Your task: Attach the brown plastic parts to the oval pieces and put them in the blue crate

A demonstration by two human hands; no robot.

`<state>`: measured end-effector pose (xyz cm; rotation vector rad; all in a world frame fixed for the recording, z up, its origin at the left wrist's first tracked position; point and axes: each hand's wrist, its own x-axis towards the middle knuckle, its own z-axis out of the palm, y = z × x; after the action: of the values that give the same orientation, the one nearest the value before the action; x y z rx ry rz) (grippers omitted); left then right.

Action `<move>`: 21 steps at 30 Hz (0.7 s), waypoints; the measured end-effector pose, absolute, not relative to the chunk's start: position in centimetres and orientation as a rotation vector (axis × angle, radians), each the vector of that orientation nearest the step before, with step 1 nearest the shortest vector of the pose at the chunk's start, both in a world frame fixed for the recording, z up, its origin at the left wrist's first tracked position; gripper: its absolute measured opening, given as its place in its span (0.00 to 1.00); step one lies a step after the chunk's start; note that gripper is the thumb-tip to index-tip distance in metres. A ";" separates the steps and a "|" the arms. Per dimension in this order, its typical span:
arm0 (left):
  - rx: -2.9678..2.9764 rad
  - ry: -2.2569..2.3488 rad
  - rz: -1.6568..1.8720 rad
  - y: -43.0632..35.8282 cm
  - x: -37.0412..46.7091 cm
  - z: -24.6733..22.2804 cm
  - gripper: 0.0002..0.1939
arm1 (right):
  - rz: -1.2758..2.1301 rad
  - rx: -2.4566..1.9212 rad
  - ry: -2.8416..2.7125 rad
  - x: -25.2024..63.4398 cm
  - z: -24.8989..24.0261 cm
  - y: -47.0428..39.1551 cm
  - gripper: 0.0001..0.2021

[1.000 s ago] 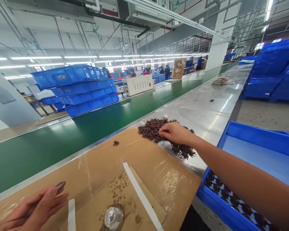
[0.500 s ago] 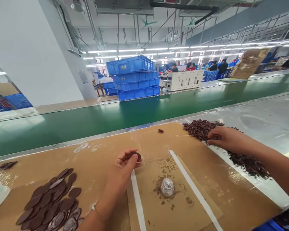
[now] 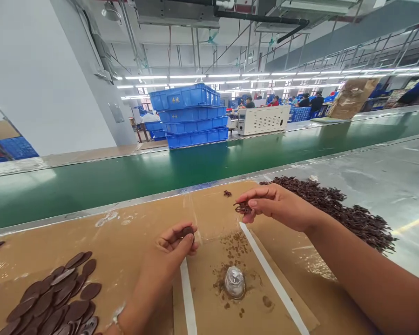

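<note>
Between thumb and fingers, my left hand (image 3: 176,242) grips a dark brown oval disc (image 3: 187,231) above the cardboard. My right hand (image 3: 270,204) pinches a small dark brown piece with thin legs or strands (image 3: 243,208), a little to the right of the disc and apart from it. Just below both hands, a silvery, rounded lump (image 3: 235,282) stands on the cardboard sheet (image 3: 209,311), with brown stains around it. More oval discs (image 3: 52,298) lie piled at the lower left. A heap of similar spindly brown pieces (image 3: 352,214) spreads behind my right forearm.
White tape strips (image 3: 274,277) run along the cardboard. One small brown piece (image 3: 227,193) lies near its far edge. Beyond is a green conveyor belt (image 3: 132,172), with stacked blue crates (image 3: 195,116) and a cream metal box (image 3: 264,120) behind it. Several people sit farther back.
My right hand has moved left from the heap and now holds a small spindly piece near my left hand. My left hand keeps its disc. The view has shifted slightly.
</note>
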<state>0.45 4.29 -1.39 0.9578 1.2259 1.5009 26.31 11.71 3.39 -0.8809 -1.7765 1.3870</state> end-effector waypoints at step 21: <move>1.096 1.277 1.256 4.7 -0.8 -2.0 0.18 | 1.498 -0.727 -1.843 25.1 1.2 7.9 0.07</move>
<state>-0.80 4.74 -1.96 1.0958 1.2765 1.2563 25.09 7.91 1.20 -0.7266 -1.8433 1.4979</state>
